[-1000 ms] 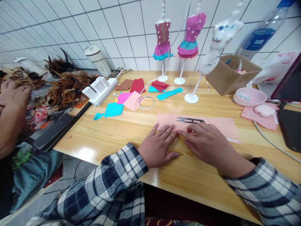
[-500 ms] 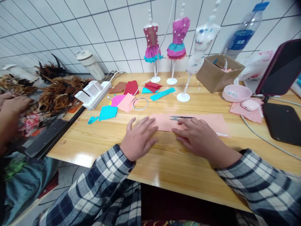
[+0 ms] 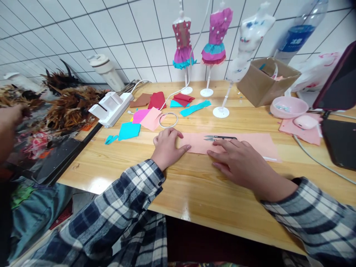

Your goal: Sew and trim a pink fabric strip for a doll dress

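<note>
A long strip of pink fabric [image 3: 196, 141] lies flat on the wooden table before me. At its left end is my left hand [image 3: 168, 148], thumb apart from the bent fingers, the thumb tip touching the strip. My right hand [image 3: 236, 161] rests palm down toward the strip's middle, fingers spread and pressing on the cloth. Just beyond those fingertips a pair of thread snips [image 3: 221, 138] lies on the fabric, blades pointing left; part of it is hidden by my fingers.
Behind lie several fabric scraps [image 3: 129, 131], an embroidery-like metal ring [image 3: 168, 120] and a power strip [image 3: 115, 109]. Three small dress forms [image 3: 221, 112] stand near the wall. A cardboard box [image 3: 257, 83], pink bowl [image 3: 289, 107] and phone are rightward. At left, another person's hand [image 3: 12, 118] is by feathers.
My left hand has turned, its spread fingers drawing in and its thumb reaching the strip's left end. My right hand stays on the fabric. The view has shifted slightly.
</note>
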A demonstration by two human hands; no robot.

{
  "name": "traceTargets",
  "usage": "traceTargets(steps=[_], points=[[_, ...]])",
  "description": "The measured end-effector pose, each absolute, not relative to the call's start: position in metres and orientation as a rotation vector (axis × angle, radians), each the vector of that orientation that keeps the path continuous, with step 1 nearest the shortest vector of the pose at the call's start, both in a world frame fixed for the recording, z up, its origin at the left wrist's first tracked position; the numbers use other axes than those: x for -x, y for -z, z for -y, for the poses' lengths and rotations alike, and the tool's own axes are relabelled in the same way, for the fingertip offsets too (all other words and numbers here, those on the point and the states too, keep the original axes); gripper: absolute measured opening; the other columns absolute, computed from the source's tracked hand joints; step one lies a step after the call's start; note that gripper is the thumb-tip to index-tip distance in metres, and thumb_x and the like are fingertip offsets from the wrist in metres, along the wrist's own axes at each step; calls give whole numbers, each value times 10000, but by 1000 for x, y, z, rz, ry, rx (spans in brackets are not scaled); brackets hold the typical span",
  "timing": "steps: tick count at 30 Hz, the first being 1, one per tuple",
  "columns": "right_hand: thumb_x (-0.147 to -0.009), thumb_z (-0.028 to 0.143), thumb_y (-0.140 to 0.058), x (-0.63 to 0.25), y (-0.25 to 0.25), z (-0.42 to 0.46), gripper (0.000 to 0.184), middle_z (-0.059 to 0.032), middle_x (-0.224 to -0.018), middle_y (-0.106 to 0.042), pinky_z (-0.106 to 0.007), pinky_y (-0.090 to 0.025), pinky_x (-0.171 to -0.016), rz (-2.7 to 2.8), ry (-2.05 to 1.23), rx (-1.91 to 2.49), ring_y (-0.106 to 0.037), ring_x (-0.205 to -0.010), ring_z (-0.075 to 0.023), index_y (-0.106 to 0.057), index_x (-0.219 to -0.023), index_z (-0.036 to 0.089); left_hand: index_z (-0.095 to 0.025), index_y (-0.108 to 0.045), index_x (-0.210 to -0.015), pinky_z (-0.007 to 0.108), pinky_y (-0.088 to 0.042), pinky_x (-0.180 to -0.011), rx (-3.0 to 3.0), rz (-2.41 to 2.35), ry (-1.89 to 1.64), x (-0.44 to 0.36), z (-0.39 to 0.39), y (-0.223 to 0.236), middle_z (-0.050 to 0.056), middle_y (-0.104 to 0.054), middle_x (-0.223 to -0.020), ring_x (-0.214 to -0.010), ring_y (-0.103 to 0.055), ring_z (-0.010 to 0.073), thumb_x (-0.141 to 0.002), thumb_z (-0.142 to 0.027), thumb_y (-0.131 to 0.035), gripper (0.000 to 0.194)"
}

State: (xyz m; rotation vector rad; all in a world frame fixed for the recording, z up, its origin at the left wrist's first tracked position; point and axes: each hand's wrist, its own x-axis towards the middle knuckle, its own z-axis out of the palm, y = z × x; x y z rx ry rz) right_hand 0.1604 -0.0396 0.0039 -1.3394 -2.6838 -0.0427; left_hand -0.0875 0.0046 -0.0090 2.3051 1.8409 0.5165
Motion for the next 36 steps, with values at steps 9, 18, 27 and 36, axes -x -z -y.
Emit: traceTargets(steps=[9, 18, 27, 36], points=[[-931, 401, -498, -160, -6, 39, 341, -108, -1369, -552, -407, -390, -796, 2723, 9, 1341, -547, -1085, -298, -649, -1209, 276, -260, -548, -1113, 492, -344, -995, -2317, -1832, -579, 91, -2, 9, 98, -476, -1309, -1256, -428, 311, -784, -558, -668, 460], [-928, 407, -502, -162, -3, 38, 349, -119, -1359, -561, -398, -391, -791, 2717, 14, 1313, -547, -1089, -296, -645, -1216, 273, -245, -522, -1173, 482, -354, -1033, -2259, -1884, -569, 100, -6, 9, 111, -479, -1307, -1259, -440, 307, -725, -551, -722, 578], [-948, 402, -461, -161, -4, 40, 375, -119, -1392, -543, -440, -427, -837, 2734, -7, 1330, -544, -1140, -315, -629, -1253, 263, -274, -520, -1203, 536, -346, -1014, -2194, -2056, -468, 117, -4, 7, 117, -479, -1344, -1254, -443, 343, -698, -623, -702, 640], [-897, 309, -553, -181, -4, 38, 527, -113, -1351, -570, -413, -459, -898, 2516, -124, 1278, -552, -1155, -273, -471, -1409, 219, -282, -550, -1209, 543, -353, -996, -2195, -2076, -418, 126, 0, 9, 111, -500, -1343, -1248, -448, 351, -724, -649, -666, 618]])
